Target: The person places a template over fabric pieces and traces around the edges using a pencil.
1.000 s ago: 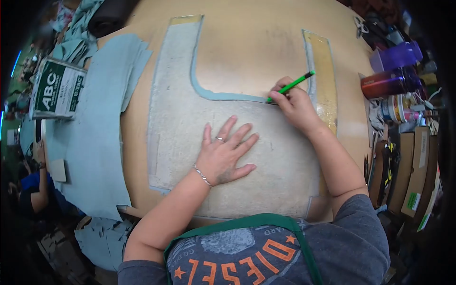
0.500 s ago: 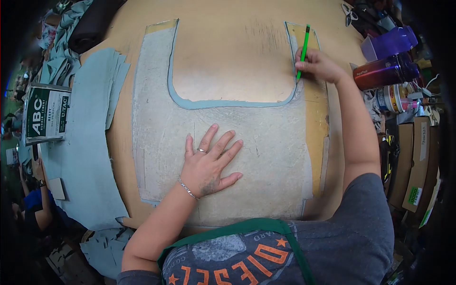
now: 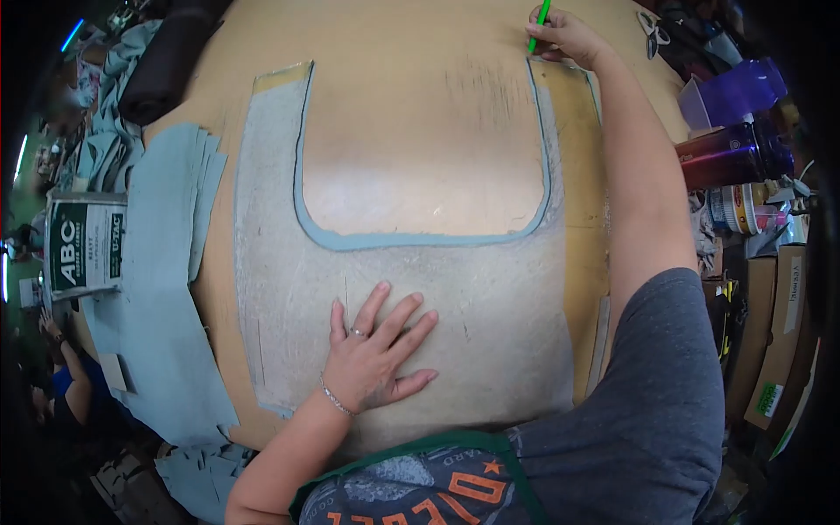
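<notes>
My left hand (image 3: 372,354) lies flat with spread fingers on a large U-shaped pale template (image 3: 490,306), near its lower middle. Under the template, a light blue sheet (image 3: 411,240) shows as a thin strip along the inner curve. My right hand (image 3: 564,37) pinches a green pencil (image 3: 539,24), held nearly upright with its lower end at the top inner corner of the template's right arm. A yellowish band (image 3: 584,210) runs down the template's right side.
Blue sheets (image 3: 166,289) and a rubber cement can (image 3: 86,245) are on the left, below a dark roll (image 3: 166,74). On the right are a purple container (image 3: 739,92), a dark bottle (image 3: 731,155), scissors (image 3: 652,35) and cardboard boxes (image 3: 787,324). Another person's arm (image 3: 74,372) shows far left.
My right hand has moved up with the pencil, from the inner curve to the top of the template's right arm. My left hand stays flat on the template; the whole view has shifted.
</notes>
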Available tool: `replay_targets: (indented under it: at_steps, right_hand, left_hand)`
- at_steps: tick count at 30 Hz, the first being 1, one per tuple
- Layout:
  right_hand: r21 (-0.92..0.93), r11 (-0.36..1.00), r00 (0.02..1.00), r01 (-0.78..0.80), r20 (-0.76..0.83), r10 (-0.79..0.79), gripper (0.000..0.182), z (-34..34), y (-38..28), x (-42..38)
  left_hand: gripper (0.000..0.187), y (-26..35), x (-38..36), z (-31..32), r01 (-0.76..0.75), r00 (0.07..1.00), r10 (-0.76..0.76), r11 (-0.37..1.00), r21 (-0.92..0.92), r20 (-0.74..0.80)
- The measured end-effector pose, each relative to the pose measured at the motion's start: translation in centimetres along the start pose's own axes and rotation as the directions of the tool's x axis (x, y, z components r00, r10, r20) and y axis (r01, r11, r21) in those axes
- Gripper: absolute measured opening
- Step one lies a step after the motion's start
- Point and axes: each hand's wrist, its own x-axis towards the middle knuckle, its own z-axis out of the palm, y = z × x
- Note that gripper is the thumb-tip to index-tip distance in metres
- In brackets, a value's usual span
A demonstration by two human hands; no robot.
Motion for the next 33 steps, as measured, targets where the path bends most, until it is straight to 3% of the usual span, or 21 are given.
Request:
replay_targets:
  at_steps: [2,3,6,7,11,12,13,16,19,22,25,28,33]
  right_hand:
    - [0.167,0.977,0.975,0.129,-0.203,-0.094,0.021,-0.2,2.3,1.4]
    - [0.304,0.911,0.899,0.28,-0.416,-0.137,0.023,0.6,4.0,1.9]
    - [0.491,0.708,0.734,0.508,-0.677,-0.057,0.019,1.9,3.0,1.0]
    - [0.465,0.709,0.723,0.53,-0.685,-0.092,0.008,1.7,3.9,1.8]
    - [0.309,0.876,0.799,0.37,-0.587,-0.13,0.022,1.1,5.2,2.2]
    - [0.278,0.893,0.807,0.355,-0.573,-0.142,0.022,1.7,4.3,1.2]
    - [0.245,0.909,0.816,0.338,-0.558,-0.153,0.022,2.2,3.4,0.4]
    - [0.259,0.905,0.854,0.337,-0.49,-0.177,0.022,2.6,2.5,-0.7]
    - [0.229,0.891,0.87,0.393,-0.405,-0.281,0.023,2.3,4.0,0.2]
    - [0.156,0.918,0.876,0.365,-0.39,-0.283,0.023,1.8,4.8,-0.2]
    - [0.149,0.928,0.88,0.34,-0.399,-0.259,0.022,-1.0,6.7,-1.1]
    - [0.132,0.913,0.82,0.385,-0.503,-0.273,0.022,-0.8,6.7,-1.1]
    - [0.075,0.94,0.879,0.334,-0.384,-0.281,0.024,1.7,5.3,-0.3]
  left_hand:
    - [0.06,0.2,0.2,-0.3,0.007,1.0,-0.007,1.0,0.003,0.013]
    - [0.057,0.4,0.6,-0.8,0.008,1.0,-0.008,1.0,-0.018,0.002]
    - [0.051,0.6,3.5,-1.9,-0.017,0.998,0.021,0.998,-0.062,0.059]
    - [0.049,0.7,5.4,-1.9,-0.062,0.998,0.062,0.992,-0.11,0.004]
    - [0.048,1.2,18.7,-0.8,-0.22,0.965,0.182,0.953,-0.207,-0.187]
    - [0.052,1.4,22.2,0.0,-0.221,0.958,0.193,0.969,-0.112,-0.213]
    - [0.055,1.3,25.1,0.7,-0.216,0.949,0.205,0.976,-0.019,-0.239]
    - [0.06,1.1,29.7,1.8,-0.019,0.972,0.028,0.999,0.041,-0.232]
    - [0.062,0.8,29.9,2.4,-0.009,0.98,0.015,1.0,0.03,-0.2]
    - [0.064,0.9,29.8,1.8,0.005,0.988,-0.002,1.0,0.022,-0.152]
    - [0.064,0.8,29.8,2.1,0.0,0.985,0.003,1.0,0.02,-0.173]
    - [0.065,0.9,29.9,2.1,0.009,0.985,-0.002,0.999,0.039,-0.173]
    - [0.068,0.9,30.1,1.9,0.021,0.991,-0.015,0.999,0.039,-0.134]
